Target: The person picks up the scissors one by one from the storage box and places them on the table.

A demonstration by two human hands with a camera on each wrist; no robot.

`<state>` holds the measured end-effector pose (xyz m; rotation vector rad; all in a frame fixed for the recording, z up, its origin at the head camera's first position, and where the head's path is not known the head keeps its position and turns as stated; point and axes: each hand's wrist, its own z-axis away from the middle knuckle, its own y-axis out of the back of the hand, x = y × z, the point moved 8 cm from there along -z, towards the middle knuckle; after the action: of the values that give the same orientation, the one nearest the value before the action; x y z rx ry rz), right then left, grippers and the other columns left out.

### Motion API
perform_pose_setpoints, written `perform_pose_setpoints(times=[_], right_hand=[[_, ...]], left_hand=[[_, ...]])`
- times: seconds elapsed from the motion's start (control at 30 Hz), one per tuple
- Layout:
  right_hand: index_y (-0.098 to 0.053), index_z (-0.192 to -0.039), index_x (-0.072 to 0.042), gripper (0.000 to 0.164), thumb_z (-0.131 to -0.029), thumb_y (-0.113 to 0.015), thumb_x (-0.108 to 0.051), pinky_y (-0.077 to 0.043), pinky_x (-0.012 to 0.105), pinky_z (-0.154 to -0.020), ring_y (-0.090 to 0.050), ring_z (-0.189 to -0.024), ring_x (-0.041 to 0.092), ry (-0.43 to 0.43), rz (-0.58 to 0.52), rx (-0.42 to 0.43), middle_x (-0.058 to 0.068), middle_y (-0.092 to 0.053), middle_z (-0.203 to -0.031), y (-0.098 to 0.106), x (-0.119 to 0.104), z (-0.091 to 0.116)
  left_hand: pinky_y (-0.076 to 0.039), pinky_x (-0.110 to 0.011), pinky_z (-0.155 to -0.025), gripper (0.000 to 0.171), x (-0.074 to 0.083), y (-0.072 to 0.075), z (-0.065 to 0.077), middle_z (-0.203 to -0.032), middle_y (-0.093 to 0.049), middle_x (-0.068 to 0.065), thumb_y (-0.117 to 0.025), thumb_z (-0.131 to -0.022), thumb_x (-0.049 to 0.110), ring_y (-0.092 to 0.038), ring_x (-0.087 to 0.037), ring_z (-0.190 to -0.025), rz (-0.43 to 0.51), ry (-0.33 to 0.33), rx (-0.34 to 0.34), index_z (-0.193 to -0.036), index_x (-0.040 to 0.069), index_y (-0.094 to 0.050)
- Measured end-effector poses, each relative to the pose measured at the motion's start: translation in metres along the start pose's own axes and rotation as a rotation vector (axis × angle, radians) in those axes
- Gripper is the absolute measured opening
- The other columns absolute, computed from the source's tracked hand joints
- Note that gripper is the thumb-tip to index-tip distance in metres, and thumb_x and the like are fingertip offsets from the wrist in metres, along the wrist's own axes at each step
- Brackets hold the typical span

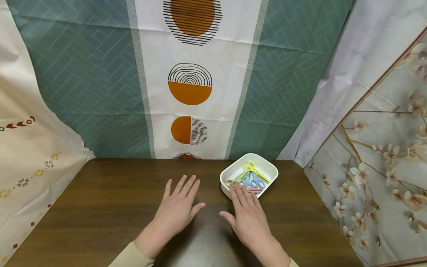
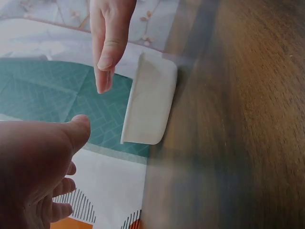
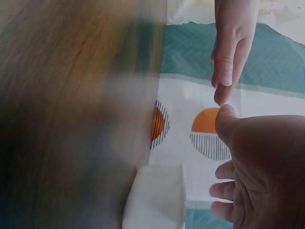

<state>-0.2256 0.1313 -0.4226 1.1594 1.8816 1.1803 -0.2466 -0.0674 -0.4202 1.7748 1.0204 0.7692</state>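
Both hands hover palm down above the brown table, apart from each other. My left hand has its fingers stretched forward and the thumb out to the side, and holds nothing. The right hand is likewise extended and holds nothing; in the head view its fingertips overlap the near edge of a white tray, while the left wrist view shows them above it. Inside the tray lie several scissors: a yellow pair on top, blue ones below, and pink ones near the front, partly hidden by the fingers.
The wooden table extends to both sides of the hands. Behind it hangs a green and white patterned curtain. A cream cloth borders the left side, and a floral sheet borders the right.
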Motion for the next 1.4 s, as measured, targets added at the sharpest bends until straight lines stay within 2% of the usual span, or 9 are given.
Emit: perform_pose_setpoints(times=[0.43,0.87,1.03,1.27,1.4], right_hand=[[-0.051,-0.162,0.0,0.079,-0.107,-0.067,-0.054,-0.035,0.062,-0.125,-0.045,-0.156,0.042,-0.069,-0.014,-0.07,0.021,-0.049,-0.167,-0.006,0.021,0.005],[-0.051,-0.162,-0.001,0.079,-0.105,-0.072,-0.052,-0.036,0.062,-0.125,-0.047,-0.155,0.042,-0.092,0.0,-0.045,0.022,-0.053,-0.164,-0.009,0.036,0.016],[-0.054,-0.16,0.002,0.079,-0.105,-0.071,-0.053,-0.037,0.062,-0.124,-0.048,-0.153,0.042,-0.092,0.009,-0.036,0.023,-0.053,-0.164,-0.011,0.04,0.018],[-0.056,-0.158,0.003,0.079,-0.102,-0.076,-0.05,-0.041,0.063,-0.121,-0.05,-0.151,0.045,-0.093,0.017,0.001,0.027,-0.055,-0.16,-0.009,0.044,0.021],[-0.056,-0.157,0.004,0.08,-0.102,-0.076,-0.051,-0.042,0.062,-0.12,-0.05,-0.151,0.046,-0.101,0.013,-0.009,0.028,-0.055,-0.16,-0.012,0.046,0.022]], left_hand=[[-0.026,-0.074,-0.125,0.074,0.01,-0.009,-0.017,-0.171,-0.046,-0.014,-0.065,-0.109,0.055,-0.041,-0.042,-0.158,0.026,-0.038,-0.007,-0.163,0.006,-0.053],[-0.029,-0.074,-0.123,0.072,0.031,-0.033,-0.032,-0.172,-0.045,-0.013,-0.061,-0.11,0.057,-0.04,-0.042,-0.159,0.049,-0.075,-0.069,-0.163,0.008,-0.053],[-0.029,-0.074,-0.124,0.072,0.035,-0.038,-0.037,-0.172,-0.045,-0.013,-0.061,-0.11,0.056,-0.04,-0.041,-0.159,0.058,-0.08,-0.078,-0.163,0.009,-0.053],[-0.029,-0.073,-0.124,0.074,0.041,-0.044,-0.047,-0.173,-0.043,-0.013,-0.06,-0.11,0.057,-0.039,-0.04,-0.16,0.063,-0.101,-0.092,-0.165,0.008,-0.051],[-0.03,-0.072,-0.124,0.075,0.043,-0.05,-0.052,-0.174,-0.043,-0.011,-0.06,-0.11,0.058,-0.039,-0.038,-0.16,0.055,-0.102,-0.109,-0.165,0.009,-0.051]])
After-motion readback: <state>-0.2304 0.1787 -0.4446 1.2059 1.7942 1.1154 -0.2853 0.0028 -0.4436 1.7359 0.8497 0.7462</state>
